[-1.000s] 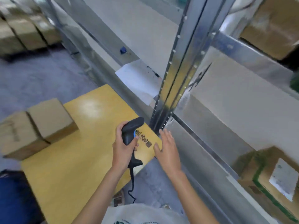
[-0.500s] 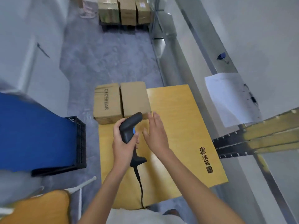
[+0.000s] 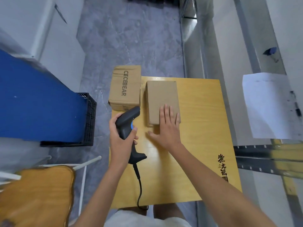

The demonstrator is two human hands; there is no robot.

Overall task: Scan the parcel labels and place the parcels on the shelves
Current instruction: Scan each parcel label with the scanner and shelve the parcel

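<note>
- Left hand [image 3: 122, 141]: grip wrapped round the handle of the black barcode scanner [image 3: 127, 126], thumb beside its blue button; nose points forward toward the parcels. Cable [image 3: 139, 189] trails off the near tabletop edge. Judged: held ready so a scan needs only a trigger press.
- Right hand [image 3: 167, 128]: fingers straight and together, lying flat on the near end of the plain parcel [image 3: 161, 100]; thumb spread out to the left, over the tabletop. Grip not closed on anything. Judged: palm steadies the box, or is about to turn or slide it.
- Plain parcel: flat on the yellow tabletop [image 3: 201, 128], left-of-centre, long axis running away from the person. No label visible on its top face, so the label is likely on a hidden side; cannot tell which.
- Second parcel, printed "CECEBEAR" [image 3: 125, 86]: just beside the plain one on its left, at the far-left corner, overhanging the tabletop edge. Untouched.
- Shelf upright [image 3: 268, 157], metal, at right, close to the tabletop; short carry once scanned.
- Judged step: find and present the label, then scan. Both parcels remain unshelved.
- Risk: one-handed flip could nudge the overhanging box off.
</note>
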